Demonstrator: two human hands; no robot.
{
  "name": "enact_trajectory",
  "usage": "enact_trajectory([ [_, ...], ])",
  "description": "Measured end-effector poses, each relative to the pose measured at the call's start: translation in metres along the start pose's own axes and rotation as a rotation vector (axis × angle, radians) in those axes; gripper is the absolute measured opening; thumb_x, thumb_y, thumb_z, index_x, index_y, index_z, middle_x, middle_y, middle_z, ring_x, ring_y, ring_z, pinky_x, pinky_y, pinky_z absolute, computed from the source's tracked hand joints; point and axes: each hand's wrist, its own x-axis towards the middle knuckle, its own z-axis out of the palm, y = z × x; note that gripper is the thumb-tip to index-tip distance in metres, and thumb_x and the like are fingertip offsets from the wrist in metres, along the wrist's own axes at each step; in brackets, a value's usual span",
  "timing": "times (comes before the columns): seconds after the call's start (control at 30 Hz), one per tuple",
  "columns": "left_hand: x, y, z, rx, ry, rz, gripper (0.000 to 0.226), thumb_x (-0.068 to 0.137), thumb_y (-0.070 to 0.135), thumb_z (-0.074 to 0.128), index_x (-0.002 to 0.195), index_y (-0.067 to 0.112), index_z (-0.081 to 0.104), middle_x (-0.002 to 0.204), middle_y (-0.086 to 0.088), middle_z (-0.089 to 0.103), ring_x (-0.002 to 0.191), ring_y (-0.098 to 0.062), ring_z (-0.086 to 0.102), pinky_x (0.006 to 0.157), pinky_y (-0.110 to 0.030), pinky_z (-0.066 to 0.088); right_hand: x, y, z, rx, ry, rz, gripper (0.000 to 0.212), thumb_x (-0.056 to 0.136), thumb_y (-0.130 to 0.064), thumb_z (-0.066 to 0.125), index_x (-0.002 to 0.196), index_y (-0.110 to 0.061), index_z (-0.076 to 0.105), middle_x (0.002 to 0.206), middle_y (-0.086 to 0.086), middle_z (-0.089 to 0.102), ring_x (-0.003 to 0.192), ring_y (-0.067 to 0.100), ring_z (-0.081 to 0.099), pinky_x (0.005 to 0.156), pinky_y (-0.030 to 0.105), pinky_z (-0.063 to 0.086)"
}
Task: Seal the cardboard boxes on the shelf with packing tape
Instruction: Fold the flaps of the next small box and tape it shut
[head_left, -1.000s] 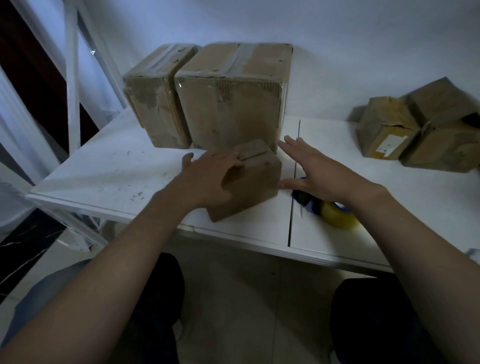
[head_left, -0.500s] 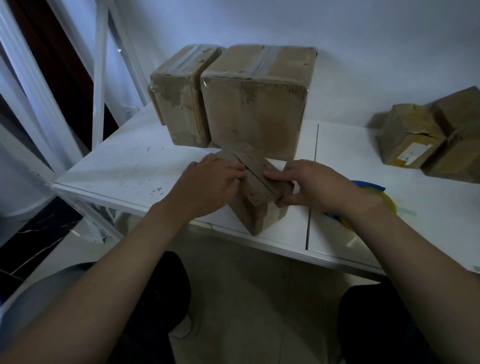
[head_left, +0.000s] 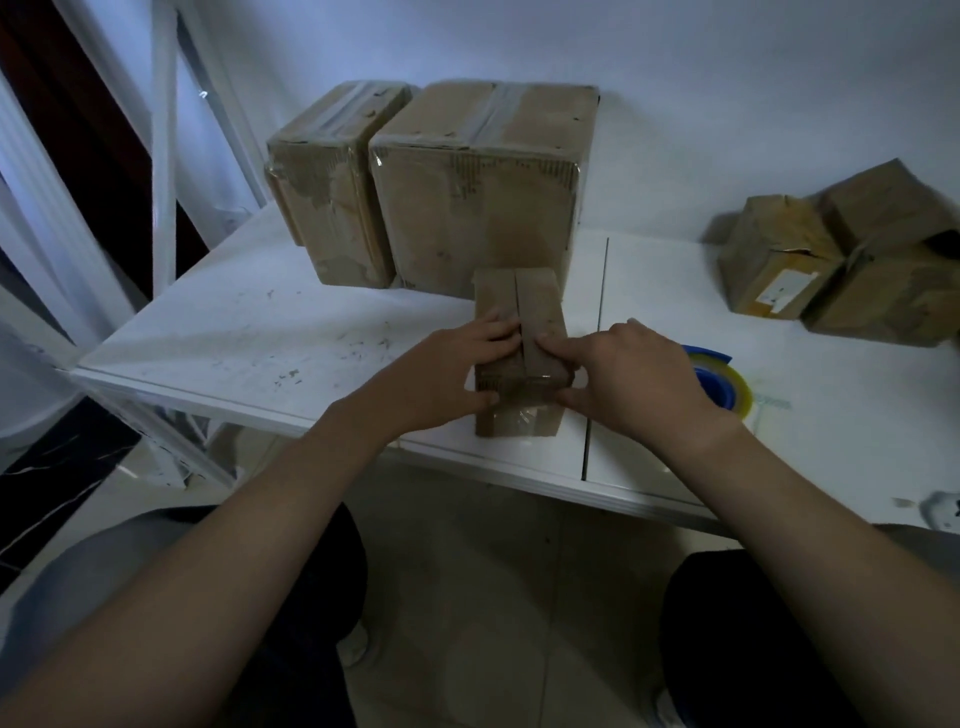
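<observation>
Hands are both pressing the small box near the shelf front edge: my left hand and right hand are gripping it, fingers flat on its unsealed flaps. Tape roll is lying just beside my right hand.

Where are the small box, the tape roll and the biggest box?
small box (head_left: 519, 296), head view, top flaps near the seam.
tape roll (head_left: 727, 387), head view, yellowish outer rim.
biggest box (head_left: 478, 218), head view, front face.

Single head-worn view, forward and steeply down, close over the white shelf edge.
</observation>
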Motion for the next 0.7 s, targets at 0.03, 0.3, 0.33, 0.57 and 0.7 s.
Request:
enact_trajectory([
  [0.03, 0.004, 0.0, 0.0, 0.006, -0.001, -0.007, 0.075, 0.088, 0.015, 0.074, 0.152, 0.018, 0.036, 0.161, 0.005, 0.027, 0.142, 0.004, 0.01, 0.116, -0.016, 0.012, 0.001, 0.003, 0.005, 0.018, 0.005, 0.005, 0.058, 0.092, -0.06, 0.056, 0.147, -0.048, 0.039, 0.109, -0.003, 0.07, 0.101, 0.022, 0.061, 0.076, 0.029, 0.038],
  [0.3, 0.009, 0.015, 0.001, 0.162, -0.015, -0.057, 0.082, 0.092, 0.043, 0.066, 0.158, 0.028, 0.019, 0.167, 0.001, 0.005, 0.154, -0.022, -0.001, 0.123, -0.051, 0.011, -0.013, 0.068, 0.004, 0.283, -0.003, 0.248, 0.048, 0.1, -0.037, 0.053, 0.146, -0.046, 0.044, 0.147, -0.01, 0.05, 0.129, 0.023, 0.047, 0.091, 0.041, 0.047],
  [0.33, 0.011, 0.018, 0.003, 0.193, -0.018, -0.053, 0.082, 0.092, 0.046, 0.064, 0.158, 0.03, 0.019, 0.168, 0.0, 0.003, 0.154, -0.022, -0.004, 0.123, -0.054, 0.008, -0.016, 0.083, 0.007, 0.256, -0.049, 0.323, 0.051, 0.1, -0.032, 0.052, 0.148, -0.046, 0.041, 0.148, -0.008, 0.048, 0.131, 0.025, 0.046, 0.092, 0.042, 0.046],
  [0.57, 0.021, 0.033, 0.012, 0.229, 0.058, 0.026, 0.064, 0.095, 0.047, 0.059, 0.151, 0.026, 0.037, 0.163, 0.002, 0.024, 0.153, -0.027, 0.011, 0.12, -0.056, 0.005, -0.036, 0.119, 0.038, 0.443, -0.316, 0.647, 0.07, 0.092, -0.023, 0.063, 0.153, -0.021, 0.031, 0.142, 0.013, 0.051, 0.118, 0.037, 0.056, 0.085, 0.042, 0.053],
  [0.7, 0.024, 0.039, 0.014, 0.206, 0.121, -0.001, 0.054, 0.097, 0.044, 0.058, 0.146, 0.024, 0.046, 0.158, 0.002, 0.036, 0.15, -0.025, 0.021, 0.121, -0.054, 0.007, -0.038, 0.122, 0.042, 0.561, -0.176, 0.722, 0.05, 0.089, -0.012, 0.065, 0.135, -0.019, 0.047, 0.125, 0.013, 0.061, 0.102, 0.034, 0.059, 0.065, 0.032, 0.043],
])
